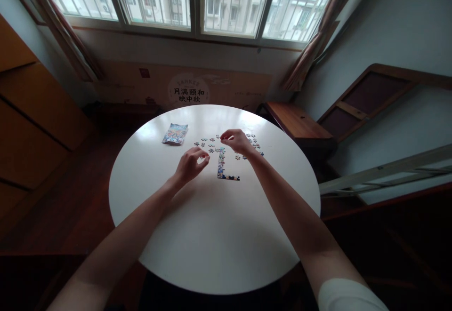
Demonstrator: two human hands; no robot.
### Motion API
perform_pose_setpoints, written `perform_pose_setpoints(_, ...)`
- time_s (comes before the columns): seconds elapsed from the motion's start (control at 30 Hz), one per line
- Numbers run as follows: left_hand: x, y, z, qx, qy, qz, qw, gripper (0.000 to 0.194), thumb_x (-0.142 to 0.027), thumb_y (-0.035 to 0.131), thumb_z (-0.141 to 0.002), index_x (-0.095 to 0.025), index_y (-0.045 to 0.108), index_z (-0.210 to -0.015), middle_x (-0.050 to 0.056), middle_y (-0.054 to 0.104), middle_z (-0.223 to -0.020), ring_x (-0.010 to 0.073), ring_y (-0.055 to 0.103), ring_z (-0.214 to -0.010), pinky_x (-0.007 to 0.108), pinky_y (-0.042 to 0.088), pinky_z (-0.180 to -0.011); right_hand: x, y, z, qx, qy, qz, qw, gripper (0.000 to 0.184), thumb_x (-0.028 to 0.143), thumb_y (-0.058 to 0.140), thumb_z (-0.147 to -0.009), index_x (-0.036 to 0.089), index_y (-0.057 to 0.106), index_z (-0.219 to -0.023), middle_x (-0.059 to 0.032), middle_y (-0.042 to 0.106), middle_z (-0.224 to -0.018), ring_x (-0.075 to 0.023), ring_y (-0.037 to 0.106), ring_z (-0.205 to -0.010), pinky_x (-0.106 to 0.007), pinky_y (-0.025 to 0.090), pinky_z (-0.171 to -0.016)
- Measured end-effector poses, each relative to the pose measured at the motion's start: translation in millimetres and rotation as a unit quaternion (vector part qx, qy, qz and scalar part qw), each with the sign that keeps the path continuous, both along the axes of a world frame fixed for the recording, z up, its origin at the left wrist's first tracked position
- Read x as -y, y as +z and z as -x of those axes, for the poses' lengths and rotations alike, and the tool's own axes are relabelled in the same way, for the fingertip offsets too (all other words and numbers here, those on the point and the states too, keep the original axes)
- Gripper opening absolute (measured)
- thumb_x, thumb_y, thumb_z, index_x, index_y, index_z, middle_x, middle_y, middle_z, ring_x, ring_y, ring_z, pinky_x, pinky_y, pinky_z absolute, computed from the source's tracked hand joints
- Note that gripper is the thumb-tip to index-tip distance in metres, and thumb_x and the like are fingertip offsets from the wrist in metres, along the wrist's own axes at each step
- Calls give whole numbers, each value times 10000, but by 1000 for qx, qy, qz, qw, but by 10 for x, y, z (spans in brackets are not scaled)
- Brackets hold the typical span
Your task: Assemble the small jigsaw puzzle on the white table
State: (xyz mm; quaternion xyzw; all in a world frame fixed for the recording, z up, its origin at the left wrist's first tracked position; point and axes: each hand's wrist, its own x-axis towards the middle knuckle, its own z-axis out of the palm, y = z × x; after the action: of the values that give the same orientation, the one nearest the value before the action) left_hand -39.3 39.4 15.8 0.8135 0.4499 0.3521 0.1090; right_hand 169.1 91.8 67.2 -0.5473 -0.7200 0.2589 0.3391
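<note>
Right hand (237,140), grip unclear, seems to be selecting loose pieces (212,139); extending the L-shaped puzzle (221,166) calls for matching shapes.

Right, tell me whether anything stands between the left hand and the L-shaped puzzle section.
Nothing visible does: only white tabletop shows between the left hand and the upright of the L-shaped section. The loose pieces and right hand are farther up the table.

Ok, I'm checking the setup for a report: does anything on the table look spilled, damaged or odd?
Nothing stands out: loose puzzle pieces lie scattered, the L-shaped section looks intact, and the packet rests off to its left.
</note>
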Motion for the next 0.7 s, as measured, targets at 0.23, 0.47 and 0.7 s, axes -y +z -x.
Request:
perform_pose_setpoints(0.23,112,-173,-212,-76,-124,5,989,361,-326,584,-887,-234,613,-1234,86,604,-1314,240,534,-1235,422,394,-1023,759,-271,-606,-74,-30,63,995,127,223,669,-733,136,721,-810,-72,711,-762,-164,667,-647,-289,545,-625)
perform_pose_setpoints(0.47,138,-149,-195,-91,-201,4,975,278,-318,556,-918,-259,660,-1169,83,617,-1314,218,543,-1245,433,369,-1052,939,-453,-632,-121,-34,119,985,118,245,732,-656,152,705,-722,-60,724,-752,-173,681,-731,-296,534,-713)
perform_pose_setpoints(0.7,244,-88,-211,-109,-269,4,957,320,-324,584,-914,-326,627,-1232,54,535,-1407,210,519,-1267,469,324,-1113,956,-509,-620,-43,-20,133,990,142,276,709,-699,144,731,-745,-28,666,-661,-125,585,-616,-230,426,-559)
